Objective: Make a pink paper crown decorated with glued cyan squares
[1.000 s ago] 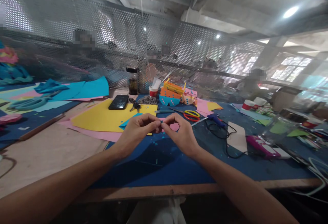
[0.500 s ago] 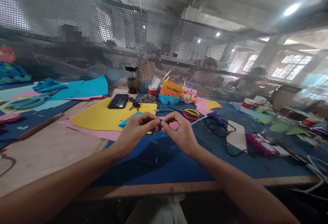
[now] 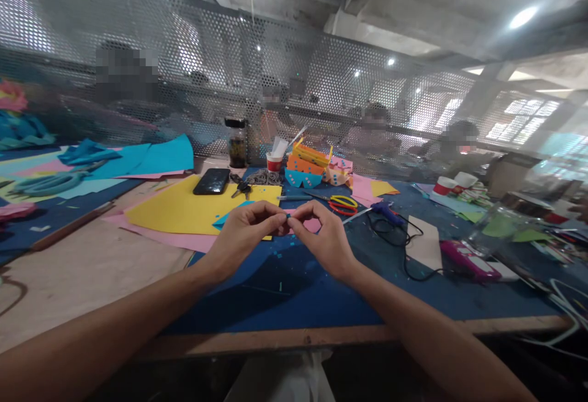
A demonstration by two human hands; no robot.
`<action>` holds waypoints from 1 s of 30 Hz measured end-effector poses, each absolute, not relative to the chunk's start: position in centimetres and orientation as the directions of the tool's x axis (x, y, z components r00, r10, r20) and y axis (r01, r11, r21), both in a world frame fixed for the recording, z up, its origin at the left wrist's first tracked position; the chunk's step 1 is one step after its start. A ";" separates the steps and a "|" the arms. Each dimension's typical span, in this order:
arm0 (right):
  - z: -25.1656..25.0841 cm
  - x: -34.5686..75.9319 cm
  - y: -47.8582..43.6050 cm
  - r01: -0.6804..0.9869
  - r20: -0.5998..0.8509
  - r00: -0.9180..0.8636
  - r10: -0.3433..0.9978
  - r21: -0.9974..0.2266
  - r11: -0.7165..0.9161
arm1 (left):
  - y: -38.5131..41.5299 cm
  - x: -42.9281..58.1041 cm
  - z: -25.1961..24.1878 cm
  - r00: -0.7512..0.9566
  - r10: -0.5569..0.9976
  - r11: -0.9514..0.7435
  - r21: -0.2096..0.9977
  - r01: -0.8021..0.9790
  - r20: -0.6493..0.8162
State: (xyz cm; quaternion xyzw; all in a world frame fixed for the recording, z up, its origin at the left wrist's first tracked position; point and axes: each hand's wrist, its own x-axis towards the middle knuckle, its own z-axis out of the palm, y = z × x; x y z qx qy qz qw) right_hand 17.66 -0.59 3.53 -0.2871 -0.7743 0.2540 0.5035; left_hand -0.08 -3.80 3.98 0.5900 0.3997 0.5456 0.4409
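Note:
My left hand (image 3: 250, 227) and my right hand (image 3: 321, 233) meet fingertip to fingertip above the blue mat (image 3: 312, 304). Between the pinched thumbs and forefingers shows a tiny blue piece (image 3: 288, 216), mostly hidden; it looks like a scrap of paper. Both hands are closed on it. Tiny blue paper bits (image 3: 277, 255) lie on the mat below. Behind my left hand are a blue paper piece (image 3: 225, 219) and a yellow sheet (image 3: 160, 209). Pink paper (image 3: 313, 225) lies behind the fingertips.
Beyond my hands are scissors (image 3: 343, 204), a glue gun (image 3: 388, 212) with a black cord, keys (image 3: 242, 190), a phone (image 3: 211, 181), a paper cup (image 3: 274, 162), a jar (image 3: 237, 144) and folded paper shapes (image 3: 305, 166). A perforated metal screen (image 3: 294, 71) stands behind the table.
My hands keep nearly the same pinch in the same place. Beyond the screen, people have shifted slightly.

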 end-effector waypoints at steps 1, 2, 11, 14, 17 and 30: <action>3.5 17.7 -0.6 0.189 0.632 -0.329 0.702 -0.684 0.705 | -3.8 -0.1 4.0 0.081 0.954 -0.289 0.957 -0.006 0.289; 3.6 17.7 -0.6 0.191 0.631 -0.328 0.703 -0.685 0.703 | -3.8 -0.1 4.0 0.076 0.955 -0.287 0.958 -0.004 0.287; 3.5 17.7 -0.7 0.198 0.629 -0.329 0.704 -0.683 0.703 | -3.7 -0.2 3.8 0.088 0.951 -0.298 0.954 0.001 0.297; 3.4 17.7 -0.6 0.193 0.635 -0.331 0.698 -0.678 0.709 | -3.7 -0.3 3.9 0.092 0.951 -0.298 0.955 0.011 0.295; 3.4 17.7 -0.6 0.189 0.644 -0.326 0.692 -0.673 0.715 | -3.7 -0.3 4.0 0.093 0.952 -0.295 0.955 0.016 0.293; 3.4 17.7 -0.8 0.181 0.650 -0.337 0.681 -0.665 0.725 | -3.9 -0.2 4.0 0.077 0.952 -0.298 0.954 0.026 0.295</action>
